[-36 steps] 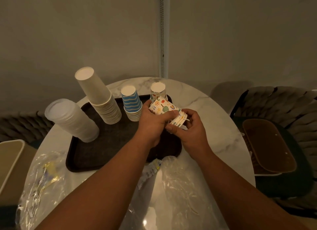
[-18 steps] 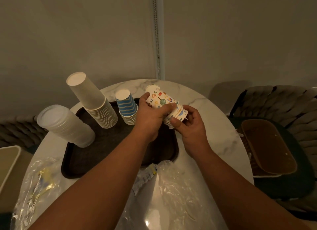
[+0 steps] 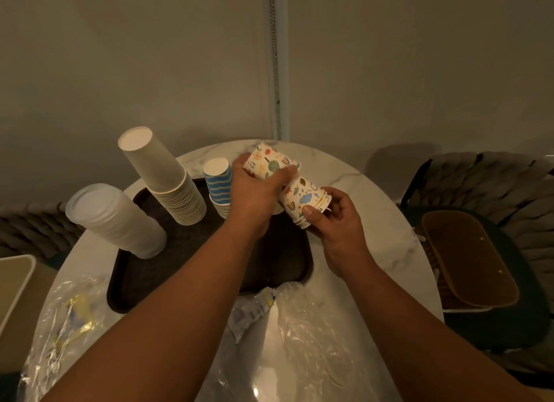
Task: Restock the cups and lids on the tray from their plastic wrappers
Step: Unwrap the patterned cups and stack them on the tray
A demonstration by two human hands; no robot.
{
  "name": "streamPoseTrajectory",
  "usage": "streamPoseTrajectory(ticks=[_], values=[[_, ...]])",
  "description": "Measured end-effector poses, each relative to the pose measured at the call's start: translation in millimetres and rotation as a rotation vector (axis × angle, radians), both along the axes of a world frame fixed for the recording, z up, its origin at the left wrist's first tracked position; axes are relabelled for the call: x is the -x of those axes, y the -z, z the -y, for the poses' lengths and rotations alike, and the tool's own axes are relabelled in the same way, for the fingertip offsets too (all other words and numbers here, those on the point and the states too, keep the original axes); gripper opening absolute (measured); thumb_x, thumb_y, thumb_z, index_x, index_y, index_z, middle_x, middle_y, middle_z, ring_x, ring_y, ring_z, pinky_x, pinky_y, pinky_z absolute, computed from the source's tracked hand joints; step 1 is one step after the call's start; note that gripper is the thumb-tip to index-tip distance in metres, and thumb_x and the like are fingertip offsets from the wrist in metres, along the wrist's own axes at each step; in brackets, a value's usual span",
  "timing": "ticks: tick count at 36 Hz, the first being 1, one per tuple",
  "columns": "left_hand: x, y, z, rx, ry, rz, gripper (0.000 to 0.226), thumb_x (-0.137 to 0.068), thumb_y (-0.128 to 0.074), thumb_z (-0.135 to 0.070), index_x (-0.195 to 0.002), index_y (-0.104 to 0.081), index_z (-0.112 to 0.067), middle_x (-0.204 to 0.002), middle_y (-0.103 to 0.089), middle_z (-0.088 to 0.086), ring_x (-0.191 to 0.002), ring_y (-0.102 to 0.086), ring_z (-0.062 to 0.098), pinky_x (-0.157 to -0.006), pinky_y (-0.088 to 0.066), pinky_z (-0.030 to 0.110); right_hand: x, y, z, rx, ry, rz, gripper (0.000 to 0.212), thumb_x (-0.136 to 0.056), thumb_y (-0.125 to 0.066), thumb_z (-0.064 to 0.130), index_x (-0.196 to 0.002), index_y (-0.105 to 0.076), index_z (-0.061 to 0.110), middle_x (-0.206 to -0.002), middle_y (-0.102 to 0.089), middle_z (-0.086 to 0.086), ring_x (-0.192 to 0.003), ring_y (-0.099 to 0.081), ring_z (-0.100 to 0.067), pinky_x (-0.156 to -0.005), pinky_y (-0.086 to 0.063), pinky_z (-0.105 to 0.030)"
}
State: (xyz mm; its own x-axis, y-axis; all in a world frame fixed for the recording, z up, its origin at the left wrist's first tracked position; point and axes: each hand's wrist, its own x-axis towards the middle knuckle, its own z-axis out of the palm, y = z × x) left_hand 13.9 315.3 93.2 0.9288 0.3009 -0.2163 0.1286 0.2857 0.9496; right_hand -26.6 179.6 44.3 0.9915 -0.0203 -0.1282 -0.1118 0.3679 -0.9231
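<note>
Split since 0.5 s ago: one printed-cup stack now two
Left hand [image 3: 254,197] fingers grip upper cups [image 3: 269,161]; right hand [image 3: 335,221] fingers pinch lower stack [image 3: 305,200], centre frame above tray [image 3: 126,281]; neither yet set down beside blue striped cups [image 3: 218,182]

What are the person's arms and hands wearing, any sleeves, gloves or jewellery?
Nothing shows on them. Both forearms are bare up to the frame's edge, with no sleeve in view. The left hand and right hand have no gloves, and no ring, watch or bracelet is visible in this dim light.
</note>
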Motion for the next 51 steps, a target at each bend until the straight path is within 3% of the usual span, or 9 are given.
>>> streamPoseTrajectory(ticks=[5, 8, 21, 30, 36, 40, 42, 46, 51], values=[[-25.1, -16.0, -16.8, -0.492, -0.065, 0.137, 0.086, -0.073, -0.085, -0.034, -0.14, -0.032, -0.025, -0.125, -0.058, -0.002, -0.111, -0.062, 0.015, -0.092, -0.056, 0.038, 4.7, 10.6, 6.8, -0.025, 0.041, -0.066, 0.041, -0.08, -0.072, -0.001, -0.112, -0.054, 0.016, -0.121, -0.064, -0.009, -0.107, -0.067, -0.023, -0.08, -0.06, -0.037], [-37.1, -15.4, -16.0, -0.675, -0.127, 0.186, 0.085, -0.077, -0.081, -0.034, -0.144, -0.031, -0.022, -0.13, -0.057, 0.001, -0.117, -0.058, 0.018, -0.098, -0.051, 0.036, 6.3, 14.2, 9.3, -0.032, 0.052, -0.084, 0.041, -0.081, -0.07, -0.004, -0.113, -0.053, 0.015, -0.117, -0.064, -0.007, -0.103, -0.069, -0.02, -0.08, -0.06, -0.036], [-51.5, 40.4, -5.5, -0.849, -0.025, -0.001, 0.072, -0.073, -0.084, -0.015, -0.132, -0.043, -0.013, -0.129, -0.056, 0.008, -0.122, -0.052, 0.025, -0.092, -0.039, 0.025, 6.5, 21.4, 24.1, -0.059, 0.063, -0.095, 0.054, -0.063, -0.077, 0.011, -0.112, -0.053, 0.016, -0.115, -0.065, -0.003, -0.101, -0.07, -0.02, -0.07, -0.058, -0.031], [-40.8, 40.9, -2.9, -0.766, 0.064, -0.088, 0.104, -0.075, -0.084, -0.024, -0.154, -0.017, -0.013, -0.15, -0.041, 0.007, -0.14, -0.037, 0.024, -0.114, -0.035, 0.04, 6.4, 18.8, 26.0, -0.049, 0.074, -0.099, 0.055, -0.065, -0.078, 0.011, -0.113, -0.052, 0.015, -0.114, -0.065, -0.003, -0.102, -0.069, -0.021, -0.072, -0.059, -0.032], [1.3, 27.4, 3.4, -0.743, 0.002, -0.069, 0.074, -0.097, -0.055, -0.042, -0.155, -0.019, -0.014, -0.157, -0.033, 0.004, -0.143, -0.032, 0.02, -0.111, -0.032, 0.032, 1.8, 13.4, 19.4, -0.072, 0.088, -0.07, 0.046, -0.074, -0.074, -0.004, -0.108, -0.051, 0.017, -0.114, -0.063, -0.005, -0.096, -0.071, -0.016, -0.07, -0.06, -0.033], [27.0, 20.4, 8.1, -0.611, -0.097, -0.002, 0.065, -0.092, -0.062, -0.045, -0.144, -0.039, -0.013, -0.129, -0.055, -0.007, -0.114, -0.053, 0.0, -0.092, -0.039, 0.008, 1.3, 9.0, 11.7, -0.06, 0.065, -0.017, 0.046, -0.073, -0.074, -0.006, -0.104, -0.051, 0.02, -0.111, -0.064, -0.002, -0.096, -0.071, -0.014, -0.073, -0.059, -0.034], [35.8, 19.1, 13.3, -0.446, -0.053, -0.073, 0.065, -0.086, -0.071, -0.043, -0.139, -0.042, -0.02, -0.123, -0.058, -0.008, -0.111, -0.059, 0.006, -0.097, -0.049, 0.025, 4.0, 7.1, 6.4, -0.043, 0.037, 0.014, 0.048, -0.069, -0.077, -0.001, -0.104, -0.052, 0.021, -0.108, -0.067, 0.002, -0.098, -0.07, -0.015, -0.077, -0.059, -0.036], [39.7, 16.0, 17.9, -0.041, 0.025, -0.133, 0.026, -0.087, -0.073, -0.026, -0.098, -0.052, -0.036, -0.1, -0.067, -0.008, -0.095, -0.07, 0.015, -0.09, -0.057, 0.043, 14.1, 2.6, -5.9, 0.054, -0.023, 0.062, 0.051, -0.071, -0.078, -0.006, -0.107, -0.053, 0.019, -0.104, -0.069, 0.006, -0.101, -0.069, -0.015, -0.08, -0.058, -0.03], [34.5, 17.8, 8.7, 0.058, -0.049, -0.18, 0.034, -0.089, -0.071, -0.028, -0.118, -0.058, -0.014, -0.104, -0.071, 0.009, -0.091, -0.073, 0.024, -0.083, -0.059, 0.048, 22.5, 5.5, -11.5, 0.117, -0.024, 0.074, 0.053, -0.07, -0.082, -0.005, -0.11, -0.052, 0.015, -0.104, -0.071, 0.008, -0.104, -0.069, -0.017, -0.082, -0.058, -0.033]])
